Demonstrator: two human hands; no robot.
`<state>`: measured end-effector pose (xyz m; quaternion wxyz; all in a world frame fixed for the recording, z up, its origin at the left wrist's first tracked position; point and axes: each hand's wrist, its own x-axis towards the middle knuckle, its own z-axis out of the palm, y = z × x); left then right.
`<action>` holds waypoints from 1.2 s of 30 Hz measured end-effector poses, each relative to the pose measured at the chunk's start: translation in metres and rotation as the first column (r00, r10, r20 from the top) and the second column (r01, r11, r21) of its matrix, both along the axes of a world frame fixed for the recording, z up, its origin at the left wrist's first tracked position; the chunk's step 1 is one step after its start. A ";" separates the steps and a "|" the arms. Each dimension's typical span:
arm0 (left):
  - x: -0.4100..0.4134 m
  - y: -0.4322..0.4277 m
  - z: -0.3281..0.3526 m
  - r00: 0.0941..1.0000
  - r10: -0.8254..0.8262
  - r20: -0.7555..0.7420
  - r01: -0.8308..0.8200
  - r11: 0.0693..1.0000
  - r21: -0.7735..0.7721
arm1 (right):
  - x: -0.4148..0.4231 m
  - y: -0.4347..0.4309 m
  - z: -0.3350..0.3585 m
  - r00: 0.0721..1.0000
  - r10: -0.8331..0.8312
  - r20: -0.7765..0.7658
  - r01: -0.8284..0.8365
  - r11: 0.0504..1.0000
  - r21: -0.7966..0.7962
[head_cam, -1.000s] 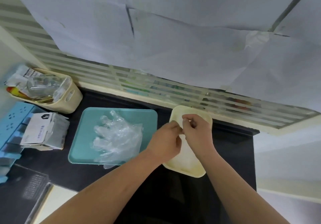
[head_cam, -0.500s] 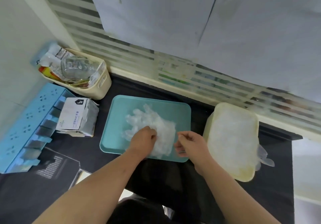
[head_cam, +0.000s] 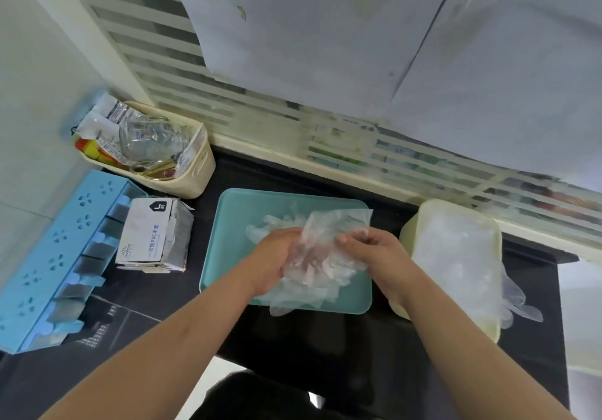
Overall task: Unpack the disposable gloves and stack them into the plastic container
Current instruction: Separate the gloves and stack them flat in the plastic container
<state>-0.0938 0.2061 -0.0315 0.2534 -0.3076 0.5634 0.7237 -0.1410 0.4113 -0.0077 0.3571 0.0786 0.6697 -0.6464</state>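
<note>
A loose pile of clear disposable gloves (head_cam: 312, 286) lies on a teal tray (head_cam: 247, 211) in the middle of the dark counter. My left hand (head_cam: 273, 260) and my right hand (head_cam: 374, 253) both grip one clear glove (head_cam: 332, 227), lifted just above the pile. To the right stands the cream plastic container (head_cam: 407, 234), filled with stacked gloves (head_cam: 456, 256); one glove (head_cam: 518, 299) hangs over its right side. The opened white glove box (head_cam: 150, 237) sits left of the tray.
A cream basket (head_cam: 198, 172) of packets and a glass jar stands at the back left. A blue rack (head_cam: 55, 256) lies along the left wall. A striped window ledge (head_cam: 358, 178) borders the counter behind. A black object (head_cam: 260, 397) shows at the bottom edge.
My hands left the cream container and moved left to the teal tray. They took hold of a glove from the pile and raised it. The camera view swung left.
</note>
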 end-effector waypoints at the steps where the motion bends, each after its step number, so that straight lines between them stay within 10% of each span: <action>1: 0.001 0.006 -0.010 0.997 -0.072 -0.028 0.062 0.962 -0.266 | 0.002 0.003 -0.001 0.999 -0.051 -0.016 0.051 0.998 0.045; 3: 0.008 0.015 -0.039 0.939 -0.337 -0.063 0.206 0.702 -0.682 | 0.008 0.012 -0.008 0.993 -0.099 -0.058 0.107 0.980 0.165; 7: 0.017 0.027 -0.091 0.692 -0.703 0.163 0.484 0.285 -0.827 | 0.018 0.022 -0.011 0.986 -0.041 -0.163 0.103 0.913 0.394; 17: 0.004 0.010 -0.065 0.861 -0.461 -0.214 0.149 0.631 -0.761 | 0.036 0.043 0.016 0.965 0.064 -0.256 0.034 0.932 0.362; 22: -0.009 0.013 0.014 0.978 -0.044 -0.203 0.007 0.983 -0.184 | 0.027 0.058 0.031 0.959 0.168 -0.228 -0.121 0.971 0.208; 26: -0.007 0.038 0.065 0.997 -0.014 -0.078 0.036 0.957 0.289 | 0.011 0.070 0.055 0.966 0.196 -0.166 -0.204 0.979 -0.029; 36: 0.000 0.058 0.067 0.996 0.008 -0.094 0.038 0.876 0.481 | 0.003 0.104 0.061 0.978 -0.076 -0.193 0.075 0.997 -0.012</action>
